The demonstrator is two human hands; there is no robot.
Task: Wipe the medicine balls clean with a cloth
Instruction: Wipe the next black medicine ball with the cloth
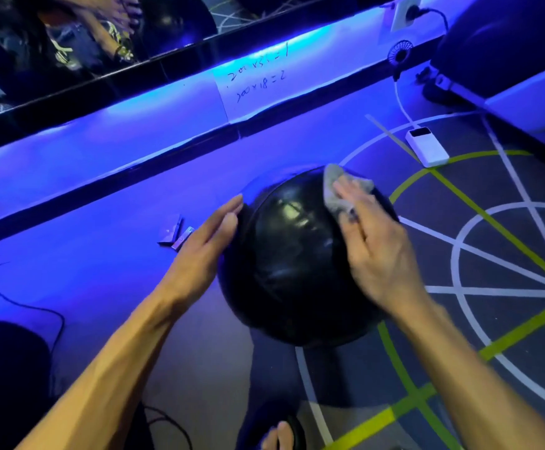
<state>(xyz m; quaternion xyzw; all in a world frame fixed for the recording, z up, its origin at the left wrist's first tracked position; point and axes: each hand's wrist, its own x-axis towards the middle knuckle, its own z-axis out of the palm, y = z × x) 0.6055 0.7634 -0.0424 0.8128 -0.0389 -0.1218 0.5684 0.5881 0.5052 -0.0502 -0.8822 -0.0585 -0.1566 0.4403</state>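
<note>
**Two hands on a black ball under blue light**

Head view: a large, glossy black medicine ball (297, 254) sits on the dark gym floor (102, 271), beside the painted white and yellow-green lines (459, 203) that cross the floor to the right. The left hand (212, 235) lies flat against the ball's left side, fingers straight and together, nothing gripped. The right hand (378, 241) rests on the ball's upper right, its straight fingers pressing a small grey cloth (342, 190) onto the surface; the cloth shows crumpled past the fingertips. The right hand is somewhat blurred.

Near the left hand, small folded paper wrappers (175, 233) lie on the floor. Behind the ball runs a low wall ledge lit by a blue strip (134, 125), with a handwritten paper note (254, 82) stuck to it and a mirror (86, 37) above. A white rectangular power bank (426, 147) lies on the floor at the far right, a white cable running from it towards a small black fan (401, 55). A black cable (21, 303) trails across the floor at the left. A bare foot in a dark sandal (280, 433) shows at the bottom edge.
</note>
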